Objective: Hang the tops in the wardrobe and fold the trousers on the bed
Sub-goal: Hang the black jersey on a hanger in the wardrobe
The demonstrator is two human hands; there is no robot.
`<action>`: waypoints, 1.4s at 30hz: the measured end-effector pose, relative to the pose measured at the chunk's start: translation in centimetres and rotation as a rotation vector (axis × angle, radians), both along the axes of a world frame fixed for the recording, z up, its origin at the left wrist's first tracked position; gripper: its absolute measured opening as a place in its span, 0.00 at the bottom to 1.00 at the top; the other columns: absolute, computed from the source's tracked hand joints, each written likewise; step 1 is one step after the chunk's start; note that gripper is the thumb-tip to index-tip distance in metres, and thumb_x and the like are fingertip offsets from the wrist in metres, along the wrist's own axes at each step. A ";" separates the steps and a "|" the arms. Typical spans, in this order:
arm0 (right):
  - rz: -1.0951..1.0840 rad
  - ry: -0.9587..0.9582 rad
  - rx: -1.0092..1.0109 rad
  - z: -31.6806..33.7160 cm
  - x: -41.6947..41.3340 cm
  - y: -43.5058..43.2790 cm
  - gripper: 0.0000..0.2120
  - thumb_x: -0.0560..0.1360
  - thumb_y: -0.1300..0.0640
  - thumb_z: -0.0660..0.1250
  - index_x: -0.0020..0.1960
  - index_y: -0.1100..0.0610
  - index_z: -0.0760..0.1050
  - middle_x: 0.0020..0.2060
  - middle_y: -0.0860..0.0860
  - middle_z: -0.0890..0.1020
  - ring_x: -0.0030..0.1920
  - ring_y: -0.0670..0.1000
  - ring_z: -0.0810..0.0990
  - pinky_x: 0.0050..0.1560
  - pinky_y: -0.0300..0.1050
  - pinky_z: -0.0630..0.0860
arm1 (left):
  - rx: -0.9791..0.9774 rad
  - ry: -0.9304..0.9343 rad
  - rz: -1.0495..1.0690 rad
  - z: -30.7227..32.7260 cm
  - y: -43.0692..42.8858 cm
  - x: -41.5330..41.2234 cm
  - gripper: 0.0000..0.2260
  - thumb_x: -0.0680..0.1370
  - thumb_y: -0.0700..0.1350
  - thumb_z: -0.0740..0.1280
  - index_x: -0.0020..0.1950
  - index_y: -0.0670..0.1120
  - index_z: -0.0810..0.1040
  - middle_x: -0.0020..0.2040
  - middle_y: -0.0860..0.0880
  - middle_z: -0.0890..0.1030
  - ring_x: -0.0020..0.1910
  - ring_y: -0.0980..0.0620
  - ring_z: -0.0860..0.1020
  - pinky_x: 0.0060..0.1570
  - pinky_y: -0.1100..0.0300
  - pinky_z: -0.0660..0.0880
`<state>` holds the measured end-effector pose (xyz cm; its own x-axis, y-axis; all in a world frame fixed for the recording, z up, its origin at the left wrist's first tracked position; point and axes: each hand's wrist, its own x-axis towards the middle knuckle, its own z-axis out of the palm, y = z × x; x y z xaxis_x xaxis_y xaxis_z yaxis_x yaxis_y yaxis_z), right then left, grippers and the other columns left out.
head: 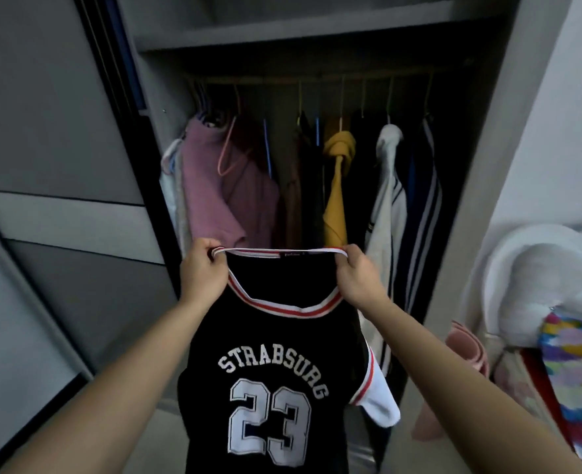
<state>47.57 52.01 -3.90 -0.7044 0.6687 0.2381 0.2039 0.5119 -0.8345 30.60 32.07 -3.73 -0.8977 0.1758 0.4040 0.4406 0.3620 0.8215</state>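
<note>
Black cloth with white lettering and the number 23, the jersey (269,371) hung in front of the person, held up by its neckline just before the open wardrobe (152,97). The left hand (202,273) pinched the red-and-white collar band (279,307) at its left end, fingers curled round the trim. The right hand (358,278) gripped the right end likewise, so the neck opening was stretched wide between them. At the right edge lay a multicoloured cover (570,367). Beyond the hands, inside the wardrobe, a pink top (214,186), a yellow top (337,186), a white top (388,200) and a navy striped garment (423,206) hung from hangers on the rail (317,77).
</note>
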 end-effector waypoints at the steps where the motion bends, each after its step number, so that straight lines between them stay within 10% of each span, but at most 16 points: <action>1: 0.016 0.020 -0.021 0.4 -1.9 0.8 0.11 0.83 0.51 0.56 0.51 0.56 0.72 0.46 0.52 0.78 0.50 0.56 0.77 0.48 0.47 0.70 | 0.016 -0.034 0.011 0.5 0.2 -1.7 0.05 0.78 0.38 0.64 0.49 0.47 0.77 0.48 0.42 0.82 0.47 0.40 0.82 0.52 0.48 0.78; 8: 0.189 0.074 -0.050 3.4 -14.0 4.9 0.06 0.75 0.49 0.67 0.50 0.48 0.79 0.42 0.43 0.82 0.47 0.46 0.80 0.46 0.39 0.74 | 0.032 -0.142 0.136 3.8 1.9 -10.4 0.11 0.73 0.52 0.59 0.44 0.47 0.77 0.45 0.45 0.82 0.48 0.40 0.80 0.52 0.41 0.78; 14: 0.235 0.076 0.039 3.1 -20.4 6.0 0.12 0.73 0.41 0.65 0.48 0.47 0.80 0.43 0.44 0.84 0.49 0.47 0.81 0.54 0.47 0.76 | 0.007 -0.001 0.150 3.5 4.4 -14.0 0.05 0.77 0.47 0.65 0.42 0.48 0.72 0.37 0.53 0.77 0.42 0.47 0.76 0.43 0.55 0.69; 22: -0.050 0.160 0.381 6.3 -28.1 6.6 0.17 0.73 0.33 0.59 0.47 0.46 0.75 0.31 0.46 0.81 0.38 0.51 0.82 0.40 0.49 0.77 | 0.176 0.210 -0.018 5.8 7.8 -23.8 0.04 0.78 0.48 0.64 0.45 0.54 0.70 0.36 0.54 0.75 0.37 0.59 0.75 0.40 0.62 0.70; 26: -0.319 0.234 0.434 7.7 -32.3 6.9 0.15 0.76 0.41 0.65 0.58 0.46 0.73 0.48 0.49 0.80 0.49 0.56 0.81 0.44 0.46 0.72 | 0.225 0.189 -0.091 6.6 8.4 -29.3 0.05 0.76 0.53 0.62 0.42 0.57 0.69 0.37 0.59 0.76 0.39 0.63 0.75 0.40 0.63 0.69; 29: -0.422 0.245 0.494 8.5 -35.6 7.2 0.28 0.75 0.43 0.68 0.69 0.55 0.68 0.63 0.56 0.72 0.62 0.60 0.75 0.57 0.52 0.74 | 0.244 0.184 -0.146 6.3 8.5 -32.6 0.05 0.77 0.51 0.64 0.43 0.53 0.70 0.35 0.56 0.76 0.38 0.58 0.76 0.42 0.57 0.70; 33: -0.406 -0.049 0.264 9.3 -39.8 7.5 0.44 0.76 0.36 0.65 0.79 0.60 0.51 0.70 0.61 0.72 0.69 0.63 0.72 0.65 0.55 0.70 | 0.237 0.181 -0.270 5.5 8.5 -35.0 0.05 0.78 0.43 0.66 0.44 0.48 0.72 0.33 0.55 0.74 0.35 0.65 0.74 0.36 0.72 0.66; 38: -0.378 -0.009 0.275 9.7 -42.0 8.1 0.18 0.84 0.47 0.55 0.59 0.58 0.78 0.54 0.60 0.83 0.59 0.64 0.79 0.56 0.52 0.75 | 0.236 0.174 -0.349 4.3 8.5 -36.3 0.06 0.78 0.44 0.67 0.43 0.51 0.71 0.33 0.55 0.75 0.34 0.65 0.74 0.35 0.76 0.66; 42: -0.408 0.180 0.281 9.5 -42.1 7.5 0.17 0.85 0.48 0.53 0.52 0.53 0.79 0.38 0.49 0.80 0.49 0.59 0.81 0.49 0.51 0.74 | 0.277 0.142 -0.392 3.2 8.6 -36.5 0.08 0.77 0.42 0.67 0.42 0.51 0.70 0.30 0.55 0.72 0.29 0.62 0.70 0.31 0.72 0.67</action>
